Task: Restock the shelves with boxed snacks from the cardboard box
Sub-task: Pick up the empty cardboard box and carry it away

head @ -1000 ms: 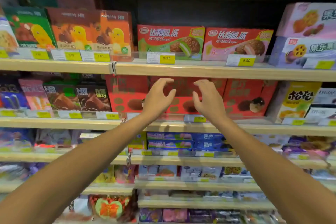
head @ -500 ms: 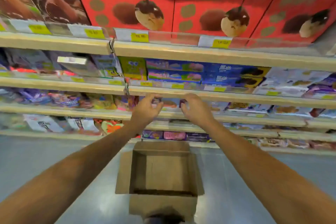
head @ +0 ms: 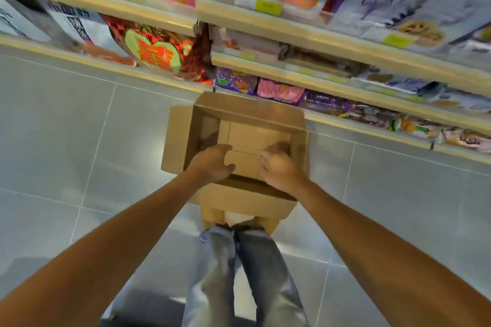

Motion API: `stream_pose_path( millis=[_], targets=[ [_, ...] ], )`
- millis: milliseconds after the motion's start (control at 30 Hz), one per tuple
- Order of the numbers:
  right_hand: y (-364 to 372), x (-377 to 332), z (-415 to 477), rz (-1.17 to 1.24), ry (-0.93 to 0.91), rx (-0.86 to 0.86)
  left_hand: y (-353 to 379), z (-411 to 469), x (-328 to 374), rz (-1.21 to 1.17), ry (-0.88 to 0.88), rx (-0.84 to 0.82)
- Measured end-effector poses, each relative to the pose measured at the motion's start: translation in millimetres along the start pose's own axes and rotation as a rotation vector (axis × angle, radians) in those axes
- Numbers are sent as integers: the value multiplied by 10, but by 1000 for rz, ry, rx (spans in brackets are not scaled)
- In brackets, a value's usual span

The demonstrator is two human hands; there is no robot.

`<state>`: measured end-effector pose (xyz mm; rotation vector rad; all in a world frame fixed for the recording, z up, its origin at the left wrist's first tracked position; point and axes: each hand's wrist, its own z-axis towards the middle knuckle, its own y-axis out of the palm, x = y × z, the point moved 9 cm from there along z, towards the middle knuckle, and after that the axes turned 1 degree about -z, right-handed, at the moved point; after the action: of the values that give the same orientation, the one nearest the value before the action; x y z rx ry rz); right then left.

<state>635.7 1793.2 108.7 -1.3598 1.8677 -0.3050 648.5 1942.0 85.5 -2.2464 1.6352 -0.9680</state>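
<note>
An open brown cardboard box (head: 180,141) stands on the grey tiled floor in front of the lowest shelves. Its flaps are folded outward and only bare cardboard shows inside; no snack box is visible in it. My left hand (head: 212,164) and my right hand (head: 281,170) reach down over the box's near side, fingers loosely curled and spread, holding nothing. The fingertips hang above the box floor; whether they touch it I cannot tell.
Low shelves (head: 265,66) packed with bagged and boxed snacks run across the top, with yellow price tags on their edges. A red bag with a green heart (head: 154,50) sits at the left. My legs in light jeans (head: 239,273) stand just behind the box.
My view has dropped from the upper shelves to the floor. Both hands came down from the red boxes on the shelf to the open cardboard box.
</note>
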Motion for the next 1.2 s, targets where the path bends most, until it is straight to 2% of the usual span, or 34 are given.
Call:
stream_pose_path(
  millis=[200, 267, 300, 400, 500, 633, 700, 933, 1200],
  targets=[
    [1524, 720, 721, 1, 113, -238, 1291, 1022, -812, 138, 4, -168],
    [1805, 881, 838, -17, 154, -294, 1531, 1184, -906, 215, 44, -191],
    [2253, 1061, 1030, -25, 171, -326, 1906, 1411, -1151, 280, 45, -262],
    [2722, 1181, 1168, -109, 127, -363, 2267, 1554, -1368, 432, 105, -328],
    [3094, 1300, 1340, -182, 119, -294, 2510, 1745, -1539, 522, 146, -277],
    [3120, 1343, 1517, -275, 104, -152, 2491, 1864, -1445, 616, 249, -114],
    [3078, 1344, 1507, -277, 102, -132, 2449, 1843, -1383, 619, 263, -93],
    [2598, 1111, 1008, -238, 110, -113, 2099, 1293, -1012, 705, 257, -115],
    [1428, 838, -222, -214, 202, -75, 1405, 165, 72, 719, 273, -152]
  ],
)
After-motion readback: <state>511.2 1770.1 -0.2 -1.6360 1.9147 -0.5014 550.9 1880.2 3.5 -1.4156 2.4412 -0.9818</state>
